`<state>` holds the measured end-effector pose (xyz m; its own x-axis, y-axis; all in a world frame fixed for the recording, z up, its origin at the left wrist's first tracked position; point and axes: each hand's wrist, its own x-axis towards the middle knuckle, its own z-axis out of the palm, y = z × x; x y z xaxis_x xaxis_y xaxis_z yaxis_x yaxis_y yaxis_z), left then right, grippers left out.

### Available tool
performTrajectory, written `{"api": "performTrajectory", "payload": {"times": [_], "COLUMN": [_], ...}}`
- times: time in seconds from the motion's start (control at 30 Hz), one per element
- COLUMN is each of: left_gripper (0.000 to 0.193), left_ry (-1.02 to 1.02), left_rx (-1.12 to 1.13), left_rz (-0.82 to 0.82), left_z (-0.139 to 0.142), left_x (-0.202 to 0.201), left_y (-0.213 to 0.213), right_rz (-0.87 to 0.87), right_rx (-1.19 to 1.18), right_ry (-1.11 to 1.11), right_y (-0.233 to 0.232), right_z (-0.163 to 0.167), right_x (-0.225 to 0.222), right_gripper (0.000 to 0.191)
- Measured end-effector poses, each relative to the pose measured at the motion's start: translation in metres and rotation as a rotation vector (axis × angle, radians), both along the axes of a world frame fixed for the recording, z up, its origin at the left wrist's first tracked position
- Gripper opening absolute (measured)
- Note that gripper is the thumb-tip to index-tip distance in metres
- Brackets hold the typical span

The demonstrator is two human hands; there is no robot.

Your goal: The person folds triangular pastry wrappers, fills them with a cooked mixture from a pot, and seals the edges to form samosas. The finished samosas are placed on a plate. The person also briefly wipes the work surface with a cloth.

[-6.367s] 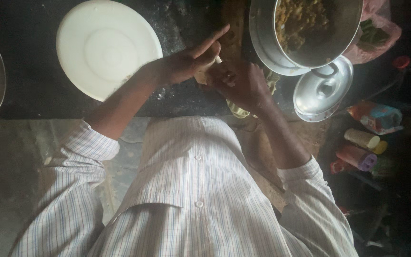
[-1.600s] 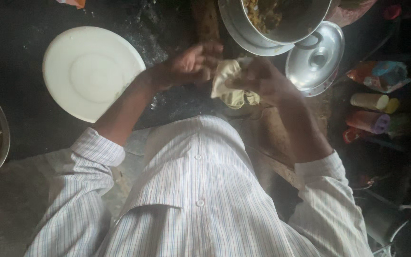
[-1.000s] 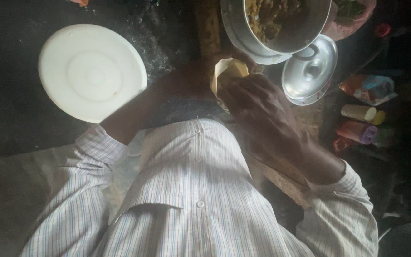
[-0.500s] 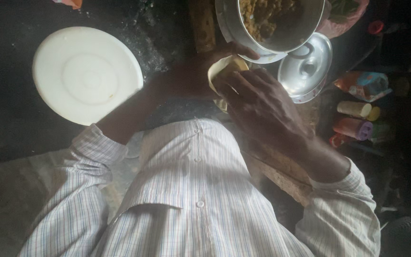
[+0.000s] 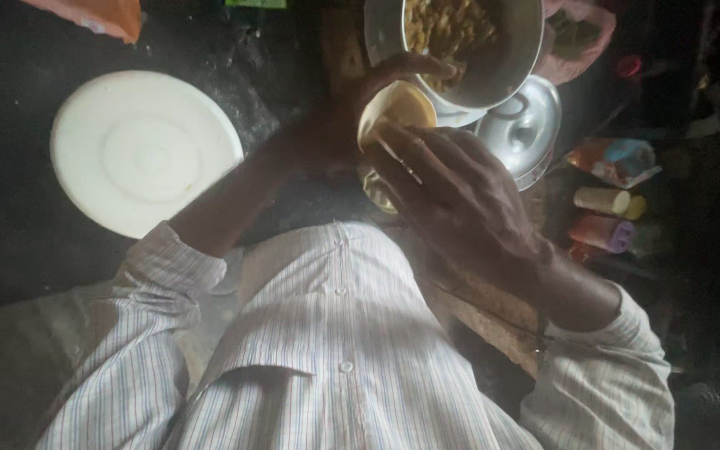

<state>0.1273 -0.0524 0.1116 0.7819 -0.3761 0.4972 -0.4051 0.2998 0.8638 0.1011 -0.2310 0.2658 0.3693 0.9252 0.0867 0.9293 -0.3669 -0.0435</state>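
I held a pale, cone-shaped dough wrapper cupped in my left hand, fingers curled around it from the far side, while my right hand lay over its near edge, fingertips touching the rim; how tightly that hand closed I could not tell. The wrapper sat just near of the steel pot of yellowish filling. A shiny steel lid lay right of my hands. A round white plate rested well to the left on the dark counter. Coloured packets stood further right.
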Motion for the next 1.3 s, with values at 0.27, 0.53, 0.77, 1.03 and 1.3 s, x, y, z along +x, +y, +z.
{"api": "performTrajectory", "payload": {"times": [0.27,0.53,0.77,1.03,1.3], "left_gripper": [0.071,0.086,0.073,0.089,0.093], "left_ry": [-0.084,-0.16,-0.088,-0.097,-0.246], "left_rx": [0.046,0.121,0.033,-0.023,0.15], "left_rz": [0.026,0.016,-0.045,-0.071,0.104], "left_z": [0.022,0.031,0.028,0.023,0.026], "left_x": [0.015,0.017,0.014,0.014,0.014], "left_y": [0.006,0.005,0.008,0.015,0.012], "right_rz": [-0.08,-0.16,-0.124,-0.112,-0.091], "right_rx": [0.104,0.109,0.159,0.146,0.248], "right_ry": [0.032,0.007,0.037,0.056,0.077], "right_y": [-0.007,-0.011,-0.007,-0.014,-0.019], "right_z": [0.0,-0.013,-0.012,-0.009,-0.009], "right_x": [0.008,0.018,0.018,0.021,0.024], "right_gripper": [0.045,0.049,0.043,0.024,0.015]}}
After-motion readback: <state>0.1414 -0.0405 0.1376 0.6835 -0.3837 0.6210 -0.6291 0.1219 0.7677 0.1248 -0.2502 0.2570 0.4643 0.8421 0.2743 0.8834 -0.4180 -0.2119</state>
